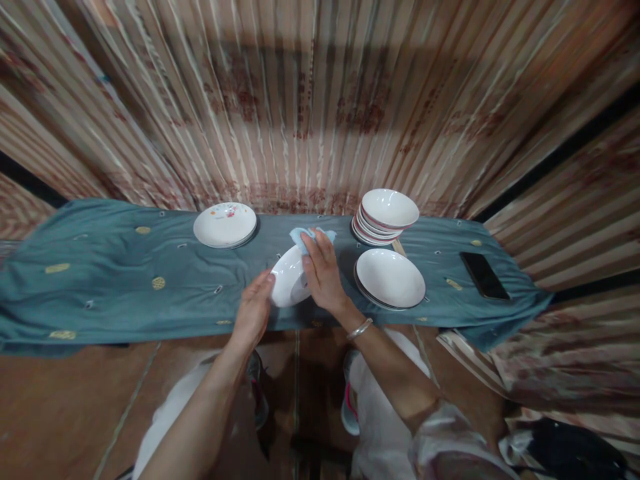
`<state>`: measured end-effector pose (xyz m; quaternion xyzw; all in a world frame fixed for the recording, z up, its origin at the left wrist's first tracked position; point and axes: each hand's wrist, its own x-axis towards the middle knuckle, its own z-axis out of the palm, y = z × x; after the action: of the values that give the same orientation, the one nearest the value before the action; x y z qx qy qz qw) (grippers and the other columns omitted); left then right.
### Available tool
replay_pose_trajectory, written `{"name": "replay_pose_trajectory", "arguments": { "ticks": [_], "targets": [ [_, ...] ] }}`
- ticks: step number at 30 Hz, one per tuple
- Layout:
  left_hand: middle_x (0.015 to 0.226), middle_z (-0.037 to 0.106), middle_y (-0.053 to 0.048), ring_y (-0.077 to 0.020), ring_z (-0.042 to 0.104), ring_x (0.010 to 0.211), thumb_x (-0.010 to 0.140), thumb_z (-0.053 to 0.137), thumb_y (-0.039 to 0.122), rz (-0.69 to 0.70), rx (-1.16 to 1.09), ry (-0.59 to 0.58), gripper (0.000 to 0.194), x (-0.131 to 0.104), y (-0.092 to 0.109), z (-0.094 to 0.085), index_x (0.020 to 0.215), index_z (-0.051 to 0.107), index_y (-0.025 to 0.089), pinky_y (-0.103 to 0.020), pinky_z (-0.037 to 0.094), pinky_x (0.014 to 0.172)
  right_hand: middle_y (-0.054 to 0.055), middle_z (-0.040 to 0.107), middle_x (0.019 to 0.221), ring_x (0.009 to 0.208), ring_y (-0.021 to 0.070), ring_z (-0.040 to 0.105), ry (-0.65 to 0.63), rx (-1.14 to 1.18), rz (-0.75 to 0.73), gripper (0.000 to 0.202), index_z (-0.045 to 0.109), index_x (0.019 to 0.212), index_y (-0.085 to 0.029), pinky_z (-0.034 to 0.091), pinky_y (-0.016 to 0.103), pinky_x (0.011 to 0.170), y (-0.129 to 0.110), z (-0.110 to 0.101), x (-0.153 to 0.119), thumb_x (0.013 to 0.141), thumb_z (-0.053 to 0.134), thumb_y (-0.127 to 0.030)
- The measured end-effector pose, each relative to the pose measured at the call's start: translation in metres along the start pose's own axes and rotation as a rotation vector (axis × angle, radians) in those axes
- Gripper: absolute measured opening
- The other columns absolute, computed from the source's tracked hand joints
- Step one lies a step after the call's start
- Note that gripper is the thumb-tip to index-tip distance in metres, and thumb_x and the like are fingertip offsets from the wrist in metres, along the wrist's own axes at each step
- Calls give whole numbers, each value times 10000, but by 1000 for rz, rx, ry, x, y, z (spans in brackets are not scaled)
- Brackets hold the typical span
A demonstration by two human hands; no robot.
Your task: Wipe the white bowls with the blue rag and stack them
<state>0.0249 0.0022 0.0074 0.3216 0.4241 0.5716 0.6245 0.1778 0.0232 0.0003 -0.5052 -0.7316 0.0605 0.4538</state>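
My left hand (254, 308) grips the left rim of a white plate (289, 279), which is tilted above the near part of the table. A light blue cloth (302, 236) is under the fingers of my right hand (323, 270), pressed against the plate's far right rim. Part of the plate is hidden behind that hand. To the right stand white plates in a low stack (391, 279). Behind them is a taller stack of white bowls (389, 209) with reddish rims. At the left lie stacked plates (225, 223), the top one with a flower print.
A narrow table bears a blue-green cloth (120, 267) with yellow patches. A black phone (484, 275) lies near its right end. Striped curtains (300, 120) hang behind and at both sides. My legs and shoes are below the near edge; a dark bag-like item (575, 450) is at the lower right.
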Motion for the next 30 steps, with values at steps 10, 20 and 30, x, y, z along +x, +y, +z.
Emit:
{"name": "replay_pose_trajectory", "arguments": {
  "ticks": [10, 20, 30],
  "targets": [
    [948, 751, -72, -225, 678, 946, 604, 810, 343, 40, -97, -66, 374, -2, 2, -1, 914, 696, 169, -310, 511, 824, 56, 392, 1530, 1466, 247, 213, -230, -231, -274, 419, 517, 1377, -252, 194, 496, 1182, -32, 9, -13, 981, 384, -226],
    [705, 716, -33, -234, 688, 848, 517, 852, 350, -49, -97, 63, 369, -3, 11, 4, 771, 666, 158, -303, 524, 734, 38, 356, 1548, 1461, 184, 252, -29, 110, 87, 495, 419, 1450, -246, 194, 439, 1212, 14, 15, 6, 1012, 227, -374],
    [652, 689, -10, -225, 685, 815, 462, 871, 376, -35, -90, 87, 420, -1, 10, 2, 740, 650, 151, -303, 520, 731, 67, 498, 1462, 1377, 205, 422, 61, 494, 447, 598, 463, 1420, -201, 281, 448, 1180, 57, 31, -1, 967, 273, -542]
  ]
}}
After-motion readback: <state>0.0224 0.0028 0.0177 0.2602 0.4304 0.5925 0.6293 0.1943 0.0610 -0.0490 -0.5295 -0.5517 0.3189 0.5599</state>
